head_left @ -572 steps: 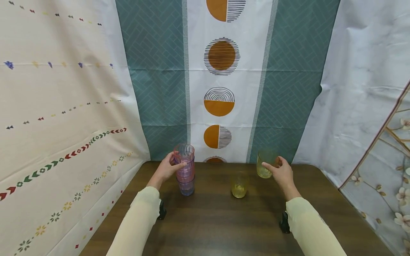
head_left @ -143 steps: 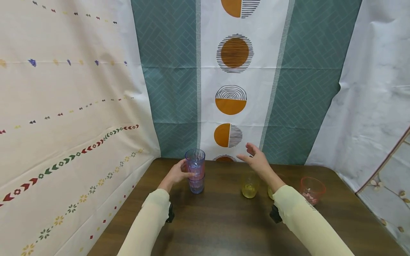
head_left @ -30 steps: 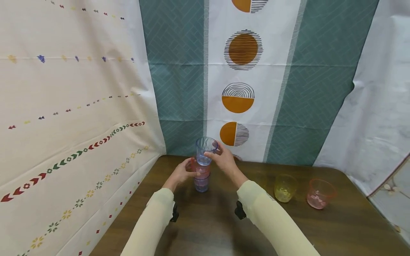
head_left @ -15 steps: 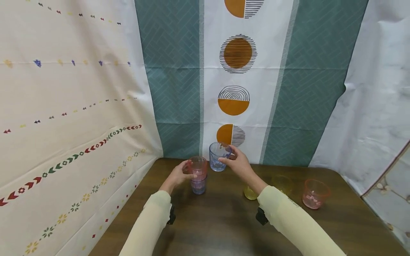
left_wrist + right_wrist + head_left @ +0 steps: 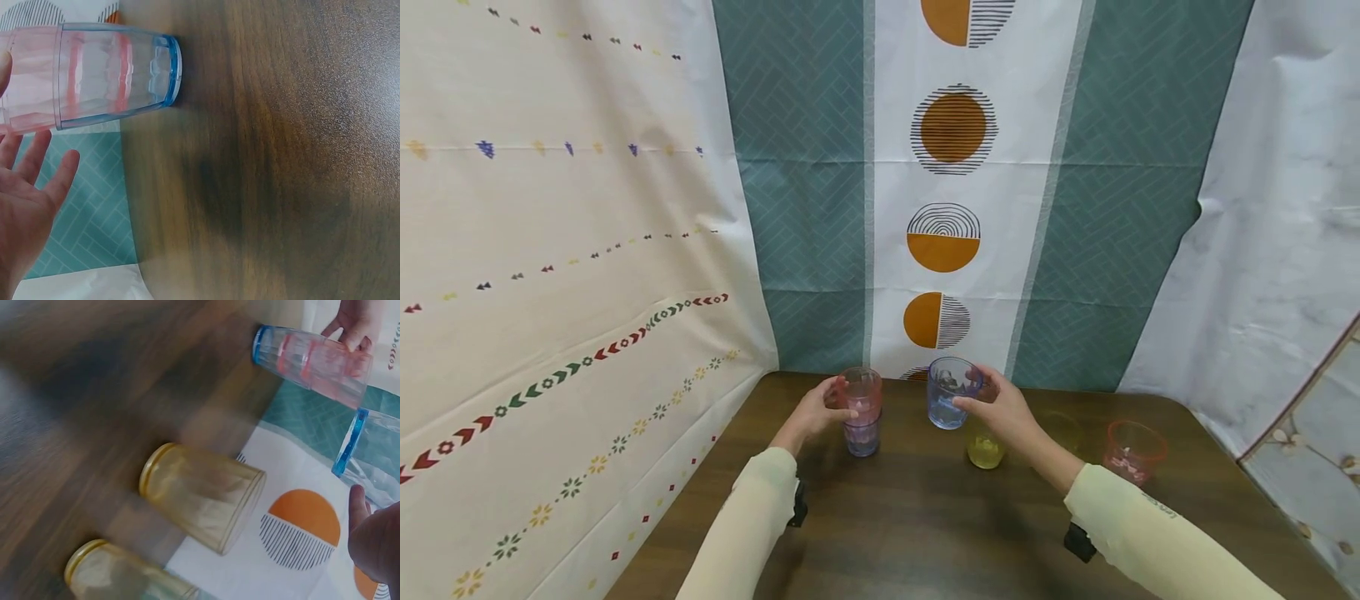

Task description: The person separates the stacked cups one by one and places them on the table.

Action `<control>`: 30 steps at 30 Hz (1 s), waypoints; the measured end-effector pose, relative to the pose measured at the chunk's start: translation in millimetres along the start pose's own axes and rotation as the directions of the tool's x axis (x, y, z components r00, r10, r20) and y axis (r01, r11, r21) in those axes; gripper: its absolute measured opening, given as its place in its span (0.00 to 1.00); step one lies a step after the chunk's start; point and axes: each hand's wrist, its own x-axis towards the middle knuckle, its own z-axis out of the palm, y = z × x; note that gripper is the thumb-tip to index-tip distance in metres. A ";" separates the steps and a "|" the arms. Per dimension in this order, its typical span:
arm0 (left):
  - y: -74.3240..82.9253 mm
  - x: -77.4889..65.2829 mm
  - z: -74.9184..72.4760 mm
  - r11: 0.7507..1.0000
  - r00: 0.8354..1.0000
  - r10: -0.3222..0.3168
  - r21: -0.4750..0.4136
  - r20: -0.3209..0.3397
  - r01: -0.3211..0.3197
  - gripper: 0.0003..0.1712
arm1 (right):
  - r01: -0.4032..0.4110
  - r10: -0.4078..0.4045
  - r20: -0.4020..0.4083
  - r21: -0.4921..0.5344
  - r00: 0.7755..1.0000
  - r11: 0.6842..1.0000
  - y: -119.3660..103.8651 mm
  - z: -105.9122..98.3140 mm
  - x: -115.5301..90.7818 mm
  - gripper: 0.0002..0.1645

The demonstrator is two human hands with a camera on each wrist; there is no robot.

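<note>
At the left of the table, my left hand point(image 5: 811, 417) holds a clear pink cup point(image 5: 867, 390) between thumb and fingers. The pink cup is nested in a clear blue cup point(image 5: 862, 442), whose base point(image 5: 172, 70) stands on the table. My right hand point(image 5: 1009, 410) grips another clear blue cup point(image 5: 944, 407) by its right side, thumb in front. This cup is raised, right of the stack and just left of a yellow cup point(image 5: 986, 451). In the right wrist view, its blue base point(image 5: 351, 442) faces the table, with part of my right hand point(image 5: 376, 545) beside it.
A second yellow cup point(image 5: 1063, 429) stands behind my right forearm, partly hidden. Farther right is a loose pink cup point(image 5: 1138, 446), its lower part cut off by the sleeve. The dark wooden table point(image 5: 880, 533) ends at hanging patterned cloths point(image 5: 805, 275) behind and at the sides.
Earlier, my right hand held a yellow cup; later a pink cup stood at the right. Within the last second, it has carried the blue cup off the stack, rightward and down. My left hand stays.
</note>
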 end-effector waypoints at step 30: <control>-1.9 -0.3 -1.1 0.999 1.000 -0.025 0.027 0.004 0.025 0.44 | -0.043 0.047 0.036 -0.091 0.998 0.995 63.7 -32.3 -67.6 0.46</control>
